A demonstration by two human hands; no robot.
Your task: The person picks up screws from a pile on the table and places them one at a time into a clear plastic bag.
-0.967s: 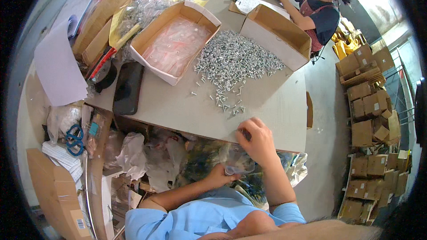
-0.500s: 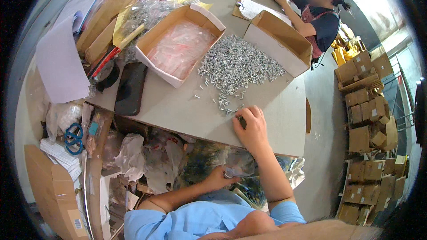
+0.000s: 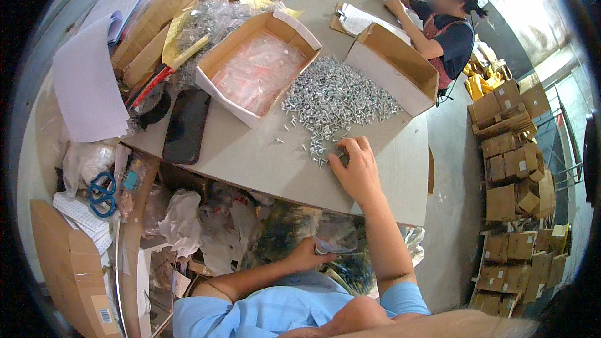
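Note:
A heap of small silver screws (image 3: 341,94) lies on the grey table (image 3: 238,156), thinning out toward the near side. At its near end is my right hand (image 3: 357,166), thumb and forefinger apart beside a few stray screws, with nothing visible between them. Low in front of my body, below the table edge, my left hand (image 3: 305,254) is closed on a small clear plastic bag (image 3: 338,242). What the bag contains is too small to make out.
Behind the heap stand a box of clear bags (image 3: 260,72) and a white open box (image 3: 394,75). A black phone (image 3: 186,126) lies at the left, near blue-handled scissors (image 3: 102,194). Across the table a person (image 3: 447,31) works by a clipboard (image 3: 369,22). Cartons (image 3: 510,169) are stacked right.
My right hand has moved slightly away from me toward the screws, and its thumb and forefinger have spread. My left hand stays low with the bag. The view has shifted slightly.

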